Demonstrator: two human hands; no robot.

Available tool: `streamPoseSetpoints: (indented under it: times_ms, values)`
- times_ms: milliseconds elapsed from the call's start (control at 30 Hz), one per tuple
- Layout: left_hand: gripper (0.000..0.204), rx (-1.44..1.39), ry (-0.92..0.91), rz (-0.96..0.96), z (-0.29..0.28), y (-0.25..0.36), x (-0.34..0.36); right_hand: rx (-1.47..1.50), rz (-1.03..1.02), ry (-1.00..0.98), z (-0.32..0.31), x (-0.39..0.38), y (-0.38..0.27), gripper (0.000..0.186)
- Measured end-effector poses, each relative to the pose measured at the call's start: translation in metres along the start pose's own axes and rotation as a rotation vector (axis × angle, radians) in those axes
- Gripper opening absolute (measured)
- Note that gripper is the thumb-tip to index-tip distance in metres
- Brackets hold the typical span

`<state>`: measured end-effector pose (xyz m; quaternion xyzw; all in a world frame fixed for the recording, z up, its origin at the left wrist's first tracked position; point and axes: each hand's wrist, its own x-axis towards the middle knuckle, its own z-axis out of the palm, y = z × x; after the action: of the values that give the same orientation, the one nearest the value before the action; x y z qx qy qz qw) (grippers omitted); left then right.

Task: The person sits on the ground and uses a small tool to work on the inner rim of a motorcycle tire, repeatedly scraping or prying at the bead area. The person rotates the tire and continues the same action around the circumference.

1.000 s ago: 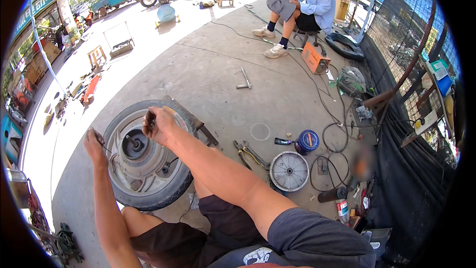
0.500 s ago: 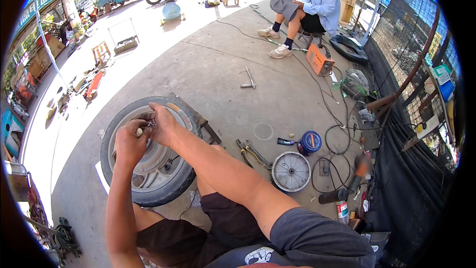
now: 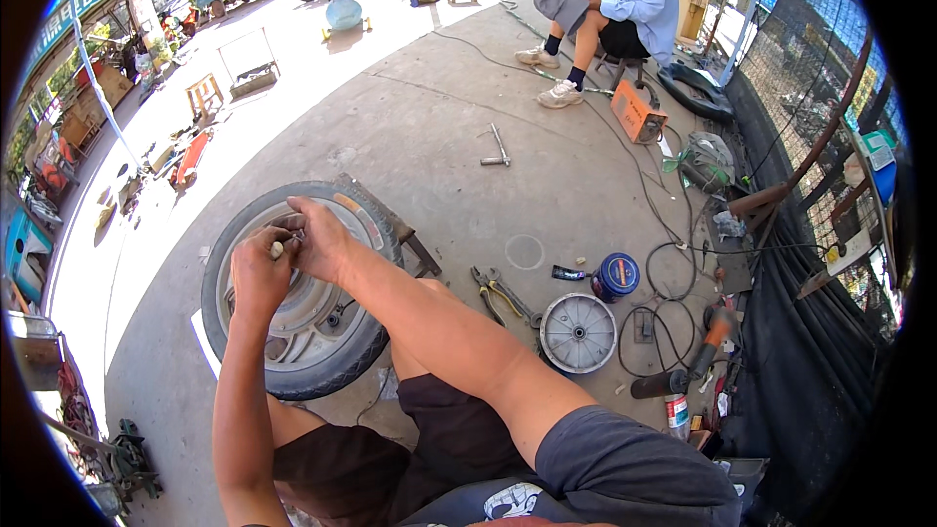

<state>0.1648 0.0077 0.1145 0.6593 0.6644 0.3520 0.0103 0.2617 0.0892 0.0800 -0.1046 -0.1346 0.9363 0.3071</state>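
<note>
My left hand (image 3: 260,271) and my right hand (image 3: 324,242) meet over the upper part of a wheel (image 3: 310,307), a grey cast rim with a black tyre. The fingers of both hands are closed together around something small. A glint of metal shows between them, but its kind is hidden. A small pale piece (image 3: 277,250) sticks out by my left fingers. The wheel lies tilted in front of my knees, and a dark bar-like support (image 3: 415,246) shows at its right side.
To the right lie pliers (image 3: 500,295), a round finned metal cover (image 3: 578,333), a blue tub (image 3: 616,276) and an angle grinder (image 3: 705,346) among cables. A T-shaped wrench (image 3: 498,147) lies farther off. Beyond, a seated person (image 3: 639,0) is beside an orange machine (image 3: 638,112).
The view has shifted slightly, so the surroundings sit a little differently. Both hands stay together over the wheel, with only small finger movement.
</note>
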Motion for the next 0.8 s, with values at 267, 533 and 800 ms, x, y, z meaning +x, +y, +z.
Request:
streamPoseSetpoints:
  times_ms: [267, 533, 800]
  values:
    - [0.011, 0.192, 0.066, 0.175, 0.003, -0.004, -0.001, -0.019, -0.001, -0.047, -0.016, 0.014, 0.002, 0.033]
    - [0.009, 0.267, 0.073, 0.189, 0.002, -0.003, -0.003, -0.034, 0.028, -0.085, -0.027, 0.024, 0.005, 0.039]
    - [0.009, 0.136, 0.181, 0.066, -0.001, -0.007, -0.004, -0.057, -0.016, 0.075, -0.007, 0.006, 0.007, 0.028]
